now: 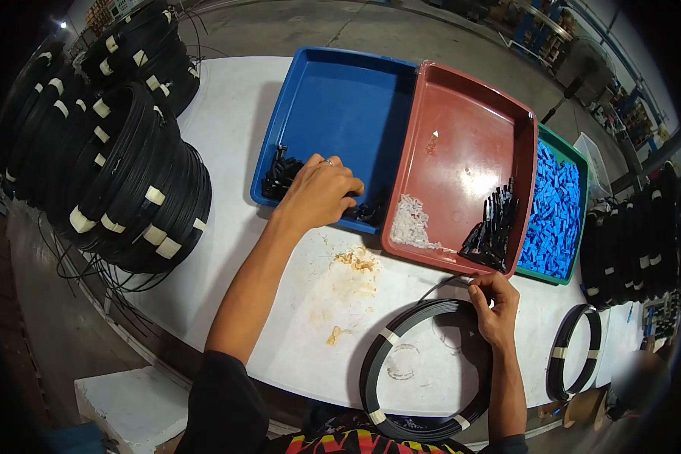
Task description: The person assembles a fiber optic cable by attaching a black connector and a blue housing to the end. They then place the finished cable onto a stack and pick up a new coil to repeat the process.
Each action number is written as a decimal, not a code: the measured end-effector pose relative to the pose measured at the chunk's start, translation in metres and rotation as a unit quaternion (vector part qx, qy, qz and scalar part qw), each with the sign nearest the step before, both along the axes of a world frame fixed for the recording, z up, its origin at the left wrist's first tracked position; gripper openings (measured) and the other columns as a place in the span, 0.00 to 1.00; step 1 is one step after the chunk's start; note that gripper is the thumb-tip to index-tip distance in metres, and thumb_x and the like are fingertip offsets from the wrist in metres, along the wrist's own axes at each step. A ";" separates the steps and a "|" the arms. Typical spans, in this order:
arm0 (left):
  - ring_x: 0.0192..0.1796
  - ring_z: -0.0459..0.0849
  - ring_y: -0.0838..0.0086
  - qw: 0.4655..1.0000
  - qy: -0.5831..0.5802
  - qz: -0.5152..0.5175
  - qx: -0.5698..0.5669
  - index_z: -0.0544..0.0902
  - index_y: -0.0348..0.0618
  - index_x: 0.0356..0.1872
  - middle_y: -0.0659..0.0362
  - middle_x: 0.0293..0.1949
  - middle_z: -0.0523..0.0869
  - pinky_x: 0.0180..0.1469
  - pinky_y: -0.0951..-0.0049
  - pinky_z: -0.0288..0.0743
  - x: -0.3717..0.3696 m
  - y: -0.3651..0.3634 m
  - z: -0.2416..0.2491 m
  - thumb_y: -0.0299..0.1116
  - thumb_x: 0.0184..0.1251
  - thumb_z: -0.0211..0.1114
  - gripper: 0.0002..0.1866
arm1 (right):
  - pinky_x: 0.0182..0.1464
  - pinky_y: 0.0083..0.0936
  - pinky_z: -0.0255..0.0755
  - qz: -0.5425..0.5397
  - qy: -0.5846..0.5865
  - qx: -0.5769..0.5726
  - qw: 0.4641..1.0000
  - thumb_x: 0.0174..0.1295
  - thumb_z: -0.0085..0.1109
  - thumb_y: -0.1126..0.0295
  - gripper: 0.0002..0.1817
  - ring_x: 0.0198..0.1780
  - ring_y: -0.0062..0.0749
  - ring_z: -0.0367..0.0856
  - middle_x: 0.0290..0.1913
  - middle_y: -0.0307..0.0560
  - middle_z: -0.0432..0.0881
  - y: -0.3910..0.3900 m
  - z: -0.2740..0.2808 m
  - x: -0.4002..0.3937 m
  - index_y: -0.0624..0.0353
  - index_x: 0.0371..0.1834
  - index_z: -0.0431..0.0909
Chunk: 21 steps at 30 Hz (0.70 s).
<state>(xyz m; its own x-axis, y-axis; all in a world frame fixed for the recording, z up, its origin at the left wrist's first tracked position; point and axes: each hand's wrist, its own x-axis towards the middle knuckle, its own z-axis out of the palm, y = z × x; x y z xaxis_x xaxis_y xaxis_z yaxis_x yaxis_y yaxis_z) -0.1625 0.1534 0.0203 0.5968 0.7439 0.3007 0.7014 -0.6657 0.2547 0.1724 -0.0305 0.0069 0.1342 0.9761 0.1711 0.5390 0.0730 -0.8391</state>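
Observation:
My left hand (319, 194), with a ring on one finger, reaches over the near wall of the blue tray (348, 91). Its fingers curl down among small black parts (281, 172) there; whatever they pinch is hidden. With thumb and fingers closed, my right hand (498, 309) pinches the loose end of a thin black cable (448, 283) just below the red tray. That cable belongs to a black coil (382, 365) bound with pale tape, lying at the table's near edge beside my right forearm.
The red tray (461, 113) holds small whitish clear pieces (411, 222) and black strips (493, 227). Blue pieces (554, 208) fill a green tray (583, 219). Stacked black coils (140, 181) stand at left, more (632, 250) at right. Another taped coil (555, 367) lies right. Yellowish residue (356, 262) marks the white table (227, 250).

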 end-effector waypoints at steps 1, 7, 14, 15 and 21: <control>0.49 0.83 0.68 1.000 0.010 0.004 -0.020 0.93 0.46 0.39 0.61 0.37 0.91 0.56 0.65 0.68 0.001 0.002 0.001 0.29 0.57 0.77 0.09 | 0.32 0.20 0.67 -0.003 -0.001 0.000 1.000 0.64 0.67 0.74 0.05 0.29 0.19 0.74 0.30 0.40 0.82 0.000 0.001 0.000 0.65 0.34 0.82; 0.51 0.83 0.66 0.996 -0.091 -0.003 0.014 0.92 0.46 0.41 0.59 0.42 0.90 0.58 0.64 0.69 0.001 0.010 -0.004 0.27 0.62 0.73 0.08 | 0.33 0.23 0.68 0.003 -0.006 0.003 1.000 0.64 0.67 0.74 0.06 0.29 0.23 0.75 0.30 0.42 0.81 0.000 0.001 0.001 0.65 0.33 0.82; 0.36 0.75 0.87 0.787 -0.603 0.059 -0.115 0.88 0.42 0.43 0.69 0.38 0.85 0.41 0.83 0.69 0.020 -0.013 -0.021 0.36 0.72 0.73 0.09 | 0.37 0.28 0.71 -0.015 -0.008 0.001 1.000 0.64 0.66 0.75 0.04 0.32 0.29 0.78 0.31 0.47 0.82 0.004 0.003 0.001 0.65 0.36 0.83; 0.36 0.75 0.87 0.786 -0.605 0.051 -0.114 0.88 0.42 0.43 0.69 0.38 0.85 0.41 0.83 0.69 0.033 -0.023 -0.024 0.36 0.72 0.73 0.09 | 0.37 0.30 0.71 -0.022 0.017 0.004 1.000 0.64 0.65 0.75 0.04 0.32 0.32 0.78 0.32 0.48 0.82 0.003 0.005 0.002 0.65 0.36 0.82; 0.39 0.82 0.83 0.778 -0.578 -0.035 -0.243 0.83 0.41 0.45 0.65 0.39 0.86 0.46 0.82 0.76 0.122 -0.089 -0.046 0.29 0.68 0.76 0.10 | 0.36 0.35 0.70 -0.059 -0.070 0.071 0.993 0.65 0.64 0.73 0.06 0.33 0.43 0.78 0.35 0.52 0.81 -0.016 0.028 0.014 0.65 0.39 0.80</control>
<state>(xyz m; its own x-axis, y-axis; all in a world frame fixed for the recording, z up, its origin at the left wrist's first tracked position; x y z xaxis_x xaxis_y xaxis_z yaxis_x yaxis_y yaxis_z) -0.0408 0.0643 -0.0256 0.1804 0.9153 0.3601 -0.2163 -0.3202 0.9223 0.1863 -0.0468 0.0349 0.2121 0.9193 0.3316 0.6612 0.1149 -0.7414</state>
